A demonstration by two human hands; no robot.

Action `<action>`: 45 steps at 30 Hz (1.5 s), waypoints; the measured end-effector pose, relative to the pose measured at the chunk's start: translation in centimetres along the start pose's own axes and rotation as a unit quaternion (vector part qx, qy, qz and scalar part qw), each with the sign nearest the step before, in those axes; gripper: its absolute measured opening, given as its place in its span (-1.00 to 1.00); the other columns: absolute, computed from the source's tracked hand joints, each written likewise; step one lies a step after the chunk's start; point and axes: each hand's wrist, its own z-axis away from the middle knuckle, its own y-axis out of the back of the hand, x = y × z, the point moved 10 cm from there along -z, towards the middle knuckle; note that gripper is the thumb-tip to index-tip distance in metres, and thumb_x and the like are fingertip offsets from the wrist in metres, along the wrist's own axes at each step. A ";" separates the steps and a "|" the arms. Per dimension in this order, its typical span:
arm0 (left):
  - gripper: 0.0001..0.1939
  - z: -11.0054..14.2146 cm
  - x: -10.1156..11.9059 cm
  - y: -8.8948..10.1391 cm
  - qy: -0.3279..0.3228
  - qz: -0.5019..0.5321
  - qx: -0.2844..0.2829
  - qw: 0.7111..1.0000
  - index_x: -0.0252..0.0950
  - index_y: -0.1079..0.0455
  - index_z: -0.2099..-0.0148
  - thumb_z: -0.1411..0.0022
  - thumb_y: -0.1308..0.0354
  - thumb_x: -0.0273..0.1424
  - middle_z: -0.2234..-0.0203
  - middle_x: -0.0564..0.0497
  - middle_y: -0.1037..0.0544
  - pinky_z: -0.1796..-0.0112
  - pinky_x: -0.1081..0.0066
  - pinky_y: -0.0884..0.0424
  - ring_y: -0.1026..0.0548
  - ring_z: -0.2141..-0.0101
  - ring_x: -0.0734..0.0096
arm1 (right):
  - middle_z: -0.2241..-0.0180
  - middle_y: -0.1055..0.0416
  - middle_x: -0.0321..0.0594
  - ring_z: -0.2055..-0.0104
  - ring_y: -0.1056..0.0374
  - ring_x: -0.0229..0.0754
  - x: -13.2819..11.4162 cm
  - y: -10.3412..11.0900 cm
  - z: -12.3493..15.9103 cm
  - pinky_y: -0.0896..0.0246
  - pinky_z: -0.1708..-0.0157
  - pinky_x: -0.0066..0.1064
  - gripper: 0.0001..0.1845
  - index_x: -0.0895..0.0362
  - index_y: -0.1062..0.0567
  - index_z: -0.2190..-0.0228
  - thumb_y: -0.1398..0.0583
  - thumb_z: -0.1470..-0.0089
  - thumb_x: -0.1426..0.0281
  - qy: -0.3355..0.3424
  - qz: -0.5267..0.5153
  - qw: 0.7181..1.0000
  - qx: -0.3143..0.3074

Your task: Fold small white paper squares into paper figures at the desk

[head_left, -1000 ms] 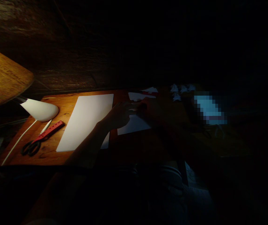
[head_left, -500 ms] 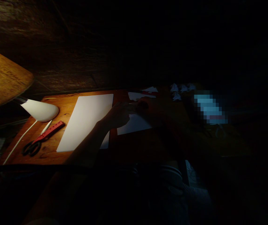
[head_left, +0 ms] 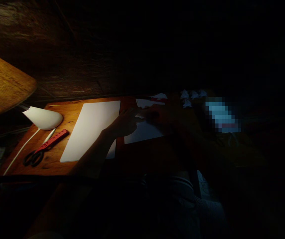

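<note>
Fingers surround small paper; smooth sheet beneath.

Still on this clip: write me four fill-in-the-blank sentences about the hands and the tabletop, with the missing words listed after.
1. Of the left hand and right hand, the one nearer the large white sheet is the ____ hand.
2. In the picture, the smaller sheet by the hands lies to the ____ of the large one.
3. The two finger loops of the scissors are coloured ____.
4. The cord beside the scissors is coloured ____.

Missing words: left; right; black; white.
</note>
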 end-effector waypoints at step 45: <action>-0.80 -0.1 0.1 2.2 0.034 -0.018 0.078 0.996 -0.21 -0.53 0.38 -0.20 -0.11 -0.53 0.21 -0.03 -0.69 -0.05 0.02 -0.42 -0.56 0.09 0.08 | 0.05 -0.52 -0.05 0.17 -0.45 -0.12 -1.6 -0.7 0.3 -0.33 0.13 -0.29 -0.75 0.12 -0.72 0.15 -0.34 -0.21 0.26 0.015 0.055 0.998 -0.022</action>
